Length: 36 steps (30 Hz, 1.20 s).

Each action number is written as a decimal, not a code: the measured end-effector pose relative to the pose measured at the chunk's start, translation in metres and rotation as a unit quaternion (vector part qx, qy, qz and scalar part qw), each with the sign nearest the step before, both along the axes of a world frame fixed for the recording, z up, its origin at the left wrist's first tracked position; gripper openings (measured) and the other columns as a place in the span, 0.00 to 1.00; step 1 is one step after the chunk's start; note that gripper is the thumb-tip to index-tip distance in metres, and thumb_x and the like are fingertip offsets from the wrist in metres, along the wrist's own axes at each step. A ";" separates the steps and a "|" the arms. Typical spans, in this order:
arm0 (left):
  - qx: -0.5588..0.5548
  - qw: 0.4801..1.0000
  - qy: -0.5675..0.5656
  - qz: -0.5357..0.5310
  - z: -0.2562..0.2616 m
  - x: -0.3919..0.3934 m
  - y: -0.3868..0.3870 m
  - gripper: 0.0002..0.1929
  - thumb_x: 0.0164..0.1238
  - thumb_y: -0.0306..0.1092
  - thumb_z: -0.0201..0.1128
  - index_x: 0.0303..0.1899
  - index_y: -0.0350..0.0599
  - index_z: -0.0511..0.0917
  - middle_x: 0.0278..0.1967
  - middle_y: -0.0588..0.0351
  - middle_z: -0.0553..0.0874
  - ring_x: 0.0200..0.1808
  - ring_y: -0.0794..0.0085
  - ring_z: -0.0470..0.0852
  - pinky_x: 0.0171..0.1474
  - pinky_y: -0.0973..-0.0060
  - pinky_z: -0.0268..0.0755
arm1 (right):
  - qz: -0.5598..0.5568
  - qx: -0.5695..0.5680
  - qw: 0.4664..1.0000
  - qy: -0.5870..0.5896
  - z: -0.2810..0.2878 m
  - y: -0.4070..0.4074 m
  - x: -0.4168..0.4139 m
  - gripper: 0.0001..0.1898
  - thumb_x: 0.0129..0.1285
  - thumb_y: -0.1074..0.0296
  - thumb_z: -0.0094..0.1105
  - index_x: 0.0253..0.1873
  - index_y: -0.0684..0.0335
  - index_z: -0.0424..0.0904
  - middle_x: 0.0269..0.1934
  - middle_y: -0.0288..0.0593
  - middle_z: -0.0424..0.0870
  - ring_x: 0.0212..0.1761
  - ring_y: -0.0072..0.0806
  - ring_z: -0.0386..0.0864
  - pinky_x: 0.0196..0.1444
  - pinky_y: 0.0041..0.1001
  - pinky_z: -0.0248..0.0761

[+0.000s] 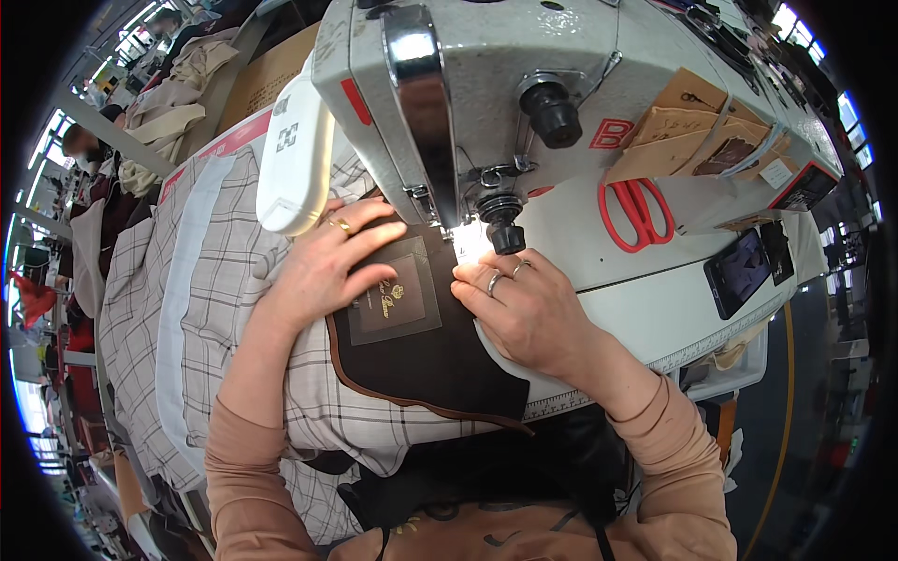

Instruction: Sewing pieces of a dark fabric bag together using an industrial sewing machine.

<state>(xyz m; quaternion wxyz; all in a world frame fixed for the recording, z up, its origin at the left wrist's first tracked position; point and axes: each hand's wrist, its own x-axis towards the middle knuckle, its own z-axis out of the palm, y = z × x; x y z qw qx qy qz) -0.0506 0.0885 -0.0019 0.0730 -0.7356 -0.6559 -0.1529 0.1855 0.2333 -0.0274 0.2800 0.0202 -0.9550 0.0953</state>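
My left hand (337,263) lies with spread fingers on a dark brown fabric piece (435,372), beside a label under a clear square patch (396,291). Brown piping edges the dark piece, which rests on checked cloth (330,414). Close to the lit needle area of the sewing machine (477,42), my right hand (530,308) has its thumb and fingers together at a small white tag (471,245) by the dark piece's edge. The tag's lower end is hidden by the fingers. Whether they pinch it is unclear.
Red-handled scissors (637,214) lie right of the needle, under cardboard pieces (684,133) strapped to the machine. A smartphone (736,273) sits on the table's right. A white lamp (295,154) hangs above my left hand. A ruler strip (684,356) runs along the front edge. People are at the far left.
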 end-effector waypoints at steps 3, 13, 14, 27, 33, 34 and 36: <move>0.038 0.998 0.035 0.030 -0.004 -0.010 -0.005 0.20 0.62 0.41 0.72 0.55 0.50 0.83 0.59 0.58 0.82 0.61 0.62 0.81 0.64 0.63 0.74 | 0.003 0.003 1.000 0.009 -0.001 -0.001 -0.002 0.13 0.55 0.74 0.66 0.46 0.61 0.85 0.48 0.35 0.87 0.47 0.30 0.83 0.46 0.30 0.72; 0.026 0.979 0.189 0.079 -0.009 -0.008 -0.002 0.15 0.66 0.33 0.68 0.54 0.47 0.83 0.54 0.57 0.84 0.61 0.62 0.80 0.63 0.62 0.72 | -0.014 0.036 0.999 0.038 -0.011 -0.003 -0.004 0.10 0.58 0.70 0.60 0.45 0.59 0.83 0.46 0.33 0.87 0.46 0.28 0.82 0.48 0.32 0.73; 0.009 0.982 0.162 0.097 -0.006 -0.008 -0.006 0.15 0.65 0.31 0.68 0.53 0.45 0.82 0.54 0.56 0.83 0.60 0.61 0.80 0.63 0.61 0.71 | -0.004 0.025 0.999 0.045 -0.018 -0.005 -0.009 0.09 0.59 0.70 0.60 0.44 0.59 0.82 0.45 0.33 0.85 0.47 0.27 0.81 0.48 0.32 0.72; -0.067 0.996 0.048 -0.025 0.004 0.069 -0.011 0.25 0.62 0.25 0.65 0.63 0.38 0.76 0.65 0.47 0.76 0.69 0.54 0.73 0.68 0.56 0.64 | -0.058 0.034 0.995 0.068 -0.016 -0.009 0.008 0.07 0.57 0.69 0.59 0.39 0.63 0.81 0.41 0.38 0.82 0.49 0.30 0.78 0.46 0.30 0.72; -0.062 0.995 0.073 -0.019 0.000 0.065 -0.014 0.26 0.62 0.25 0.65 0.64 0.38 0.76 0.66 0.47 0.75 0.69 0.54 0.73 0.69 0.56 0.64 | -0.165 0.105 0.957 0.214 0.014 0.031 0.112 0.12 0.51 0.73 0.65 0.42 0.60 0.86 0.35 0.35 0.85 0.31 0.31 0.83 0.30 0.29 0.75; -0.059 0.995 0.079 -0.019 0.000 0.063 -0.017 0.26 0.62 0.26 0.65 0.64 0.38 0.76 0.66 0.47 0.75 0.69 0.54 0.73 0.69 0.56 0.64 | -0.243 0.083 0.955 0.146 0.011 0.046 0.135 0.12 0.52 0.75 0.65 0.43 0.60 0.86 0.34 0.36 0.86 0.29 0.32 0.83 0.29 0.31 0.76; -0.062 0.995 0.077 -0.008 0.001 0.062 -0.021 0.26 0.61 0.23 0.65 0.64 0.38 0.76 0.66 0.47 0.75 0.70 0.53 0.72 0.69 0.57 0.64 | -0.323 0.031 0.930 0.175 0.017 0.085 0.172 0.09 0.59 0.77 0.62 0.44 0.62 0.86 0.34 0.43 0.87 0.31 0.39 0.85 0.34 0.34 0.79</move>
